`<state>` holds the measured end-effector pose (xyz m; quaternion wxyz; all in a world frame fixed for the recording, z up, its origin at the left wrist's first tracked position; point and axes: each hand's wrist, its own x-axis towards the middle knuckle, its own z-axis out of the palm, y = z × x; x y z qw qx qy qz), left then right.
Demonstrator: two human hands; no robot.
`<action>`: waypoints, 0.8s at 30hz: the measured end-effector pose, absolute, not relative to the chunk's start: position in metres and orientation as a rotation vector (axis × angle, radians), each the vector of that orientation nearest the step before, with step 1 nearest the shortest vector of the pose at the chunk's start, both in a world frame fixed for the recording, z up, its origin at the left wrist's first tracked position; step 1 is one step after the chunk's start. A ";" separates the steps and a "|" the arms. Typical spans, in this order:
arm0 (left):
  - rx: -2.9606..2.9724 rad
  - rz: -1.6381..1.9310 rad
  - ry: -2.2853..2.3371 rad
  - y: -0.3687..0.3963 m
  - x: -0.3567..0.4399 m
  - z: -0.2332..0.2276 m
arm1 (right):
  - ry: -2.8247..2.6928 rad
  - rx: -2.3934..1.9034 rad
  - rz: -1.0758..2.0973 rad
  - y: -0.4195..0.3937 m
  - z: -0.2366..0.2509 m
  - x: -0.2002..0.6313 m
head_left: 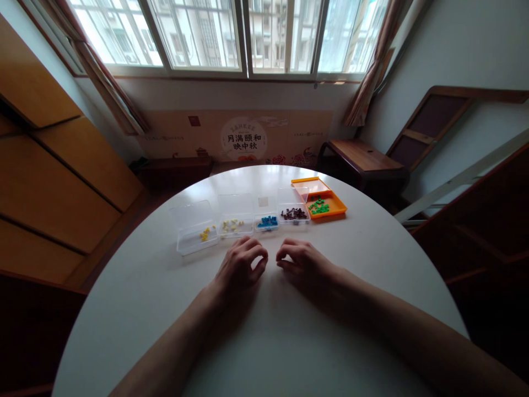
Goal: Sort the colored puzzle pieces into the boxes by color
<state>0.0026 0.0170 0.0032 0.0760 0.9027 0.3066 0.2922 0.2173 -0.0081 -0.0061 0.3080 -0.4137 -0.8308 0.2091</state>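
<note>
My left hand [243, 262] is over the middle of the table, its thumb and forefinger closed in a ring-shaped pinch. Facing it, with a small gap between, my right hand [303, 260] makes a similar pinch. Anything in either pinch is too small or hidden to make out. Beyond the hands stands a row of open clear boxes: one with yellow pieces [206, 234], one with pale yellow pieces [232, 225], one with blue pieces [268, 221] and one with dark brown pieces [293, 213]. At the right end, an open orange box [339, 205] holds small green pieces [319, 206].
The round white table [140, 298] has its curved edge on both sides. Behind it are a printed panel [289, 132] and a window. A wooden seat [367, 154] stands at the back right, wooden cabinets [41, 198] at the left.
</note>
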 end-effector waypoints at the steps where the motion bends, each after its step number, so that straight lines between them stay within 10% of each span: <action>1: 2.701 0.877 0.928 0.017 0.002 0.003 | -2.141 -1.088 0.538 -0.005 -0.006 0.219; 11: 2.738 0.781 0.937 0.017 -0.002 0.006 | -1.632 -1.274 0.256 0.066 0.011 0.257; 24: 2.766 0.639 0.810 0.013 0.005 0.005 | -2.265 -1.017 0.805 0.011 0.000 0.250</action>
